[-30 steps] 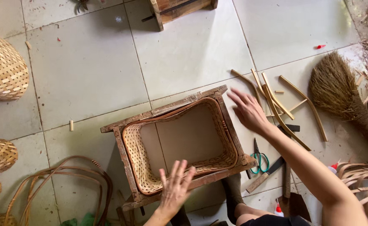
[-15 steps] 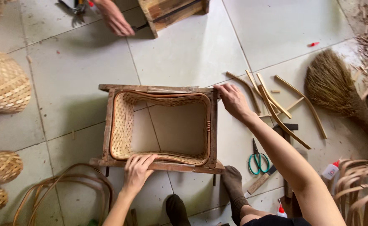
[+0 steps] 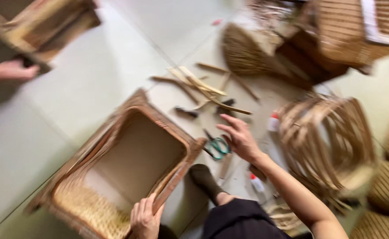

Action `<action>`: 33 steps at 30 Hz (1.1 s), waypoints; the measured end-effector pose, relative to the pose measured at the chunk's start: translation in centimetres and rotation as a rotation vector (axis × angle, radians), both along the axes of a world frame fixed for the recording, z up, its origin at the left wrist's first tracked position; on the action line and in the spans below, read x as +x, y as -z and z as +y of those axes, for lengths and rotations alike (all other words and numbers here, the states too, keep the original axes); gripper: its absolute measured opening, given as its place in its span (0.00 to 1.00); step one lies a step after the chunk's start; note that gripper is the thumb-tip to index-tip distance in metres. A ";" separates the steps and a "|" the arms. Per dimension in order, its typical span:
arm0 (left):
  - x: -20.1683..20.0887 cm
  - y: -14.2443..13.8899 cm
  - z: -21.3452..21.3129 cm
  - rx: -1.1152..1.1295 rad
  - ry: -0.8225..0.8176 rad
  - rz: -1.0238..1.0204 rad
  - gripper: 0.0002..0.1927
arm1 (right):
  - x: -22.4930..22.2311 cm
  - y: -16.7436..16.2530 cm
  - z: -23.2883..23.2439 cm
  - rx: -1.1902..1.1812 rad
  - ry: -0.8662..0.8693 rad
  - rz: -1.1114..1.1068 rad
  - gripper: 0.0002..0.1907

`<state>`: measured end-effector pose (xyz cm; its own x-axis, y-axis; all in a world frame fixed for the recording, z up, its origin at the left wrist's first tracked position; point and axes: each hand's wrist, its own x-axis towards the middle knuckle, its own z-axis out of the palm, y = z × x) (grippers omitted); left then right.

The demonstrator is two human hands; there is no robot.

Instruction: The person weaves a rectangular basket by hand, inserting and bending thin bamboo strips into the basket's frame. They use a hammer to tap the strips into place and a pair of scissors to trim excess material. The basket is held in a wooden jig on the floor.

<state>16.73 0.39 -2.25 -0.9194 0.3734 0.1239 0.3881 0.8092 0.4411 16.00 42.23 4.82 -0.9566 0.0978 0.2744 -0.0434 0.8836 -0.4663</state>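
Half-woven rectangular basket frame [image 3: 128, 163], floor-level, tilted

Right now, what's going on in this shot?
A person sits on a tiled floor. The left hand grips the rim of a rectangular woven basket in a wooden frame. The right hand hovers, fingers spread, over green-handled scissors, not touching them. Bamboo strips and a straw broom lie beyond. Another person's hand holds a wooden frame at top left. The picture is blurred.

By the left hand [image 3: 145, 219], the frame [image 3: 128, 163] is brown with pale tan weave. Under the right hand [image 3: 240, 139], scissors [image 3: 216, 147] have green handles on pale grey tiles [image 3: 97, 66].
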 end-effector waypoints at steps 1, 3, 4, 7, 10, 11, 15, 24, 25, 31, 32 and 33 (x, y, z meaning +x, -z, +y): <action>0.8 0.4 0.9 -0.001 -0.008 0.038 0.29 | 3.2 -0.9 2.1 0.028 0.094 0.030 0.23; 2.5 0.4 2.9 0.004 -0.050 0.102 0.27 | 10.2 -3.0 7.8 0.165 0.292 0.033 0.20; 3.2 0.4 3.6 0.012 -0.082 0.124 0.25 | 13.5 -3.7 10.6 0.190 0.383 0.048 0.19; 5.2 0.5 4.9 0.010 -0.134 0.130 0.23 | 22.2 -4.8 18.1 0.206 0.657 -0.042 0.20; 6.0 0.9 4.2 -0.004 -0.134 0.081 0.26 | 26.9 -3.2 19.9 0.326 0.888 -0.515 0.31; 6.1 0.9 3.9 -0.007 -0.137 0.063 0.27 | 27.7 -2.9 20.2 0.371 0.870 -0.513 0.27; 6.8 0.7 3.0 0.004 -0.137 0.080 0.27 | 28.3 -2.1 20.1 0.464 0.825 -0.530 0.13; 5.5 -2.5 2.6 0.057 -0.102 -0.016 0.32 | 24.4 -6.2 15.0 0.501 0.622 -0.051 0.13; 4.8 -2.9 2.3 0.087 -0.102 -0.041 0.32 | 21.4 -6.1 12.5 0.463 0.529 0.016 0.13; 1.6 -4.7 -3.6 0.221 -0.157 0.140 0.30 | 2.2 -1.9 -8.4 0.114 -0.407 -0.286 0.35; 1.4 -4.8 -5.2 0.219 -0.193 0.234 0.26 | 0.0 -1.4 -11.7 0.056 -0.573 -0.273 0.38; 1.4 -4.9 -6.9 0.221 -0.226 0.243 0.25 | -1.7 -0.8 -15.3 0.000 -0.728 -0.264 0.41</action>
<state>18.12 -6.48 2.66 -0.9093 0.1055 0.4025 0.3258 0.7822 0.5310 14.32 26.89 5.60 -0.8137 -0.5807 0.0281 -0.5006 0.6753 -0.5417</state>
